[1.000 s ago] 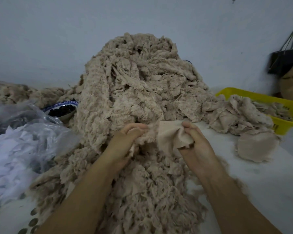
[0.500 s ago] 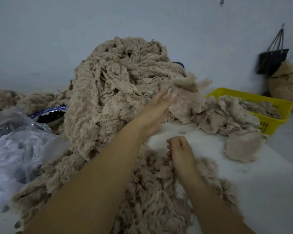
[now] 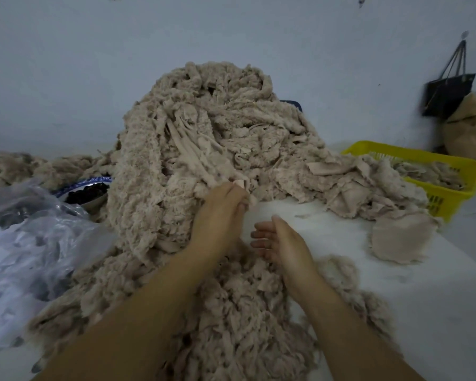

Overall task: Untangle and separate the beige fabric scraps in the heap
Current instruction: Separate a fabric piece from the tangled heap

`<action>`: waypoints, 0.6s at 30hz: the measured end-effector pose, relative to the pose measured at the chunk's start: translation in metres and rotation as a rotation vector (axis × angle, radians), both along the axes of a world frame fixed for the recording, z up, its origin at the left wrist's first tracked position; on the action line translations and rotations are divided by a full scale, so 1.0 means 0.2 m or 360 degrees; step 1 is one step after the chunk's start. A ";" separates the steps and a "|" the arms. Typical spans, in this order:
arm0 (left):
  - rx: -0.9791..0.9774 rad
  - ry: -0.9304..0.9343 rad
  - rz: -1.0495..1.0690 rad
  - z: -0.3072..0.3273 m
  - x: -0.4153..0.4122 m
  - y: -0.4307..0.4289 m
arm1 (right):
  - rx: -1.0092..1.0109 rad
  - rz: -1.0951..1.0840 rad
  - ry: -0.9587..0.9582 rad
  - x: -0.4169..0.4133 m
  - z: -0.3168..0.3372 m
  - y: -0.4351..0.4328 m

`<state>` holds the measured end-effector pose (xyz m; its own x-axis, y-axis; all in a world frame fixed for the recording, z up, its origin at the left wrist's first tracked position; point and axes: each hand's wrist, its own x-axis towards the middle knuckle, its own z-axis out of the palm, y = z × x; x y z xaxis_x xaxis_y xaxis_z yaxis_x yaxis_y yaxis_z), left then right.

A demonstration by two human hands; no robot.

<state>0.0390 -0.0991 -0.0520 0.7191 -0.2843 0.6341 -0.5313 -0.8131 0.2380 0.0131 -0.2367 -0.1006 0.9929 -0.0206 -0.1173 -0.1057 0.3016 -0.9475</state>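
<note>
Left hand, raised over the heap half a second ago, now pinches a beige scrap at the heap's near edge. Right hand: fingers apart, empty, just beside. Heap on white worktop; yellow basket right.

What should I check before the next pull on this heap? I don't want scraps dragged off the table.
1. Left hand pinching a scrap at the foot of the tall beige fabric heap: ok.
2. Right hand free to help: ok, open and empty.
3. Bare white tabletop for laying pieces: ok.
4. Yellow plastic basket within reach: cannot tell.
5. Pinched scrap free of tangles: cannot tell.
</note>
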 end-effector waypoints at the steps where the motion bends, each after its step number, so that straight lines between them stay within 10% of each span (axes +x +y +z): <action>1: -0.0041 0.0013 -0.0102 -0.03 -0.08 -0.03 | 0.0164 0.0089 0.0041 -0.01 0.01 0.02; 4: -0.0054 0.0005 -0.0366 -0.11 -0.29 -0.10 | 0.0652 0.0378 0.0215 -0.04 0.03 0.02; 9: 0.0209 -0.0004 -0.0525 -0.15 -0.38 -0.06 | 0.0426 0.0196 0.0156 -0.02 0.03 -0.02; 18: 0.0250 0.0301 0.0275 -0.18 -0.25 0.18 | 0.1107 0.0020 0.0050 0.00 0.05 0.01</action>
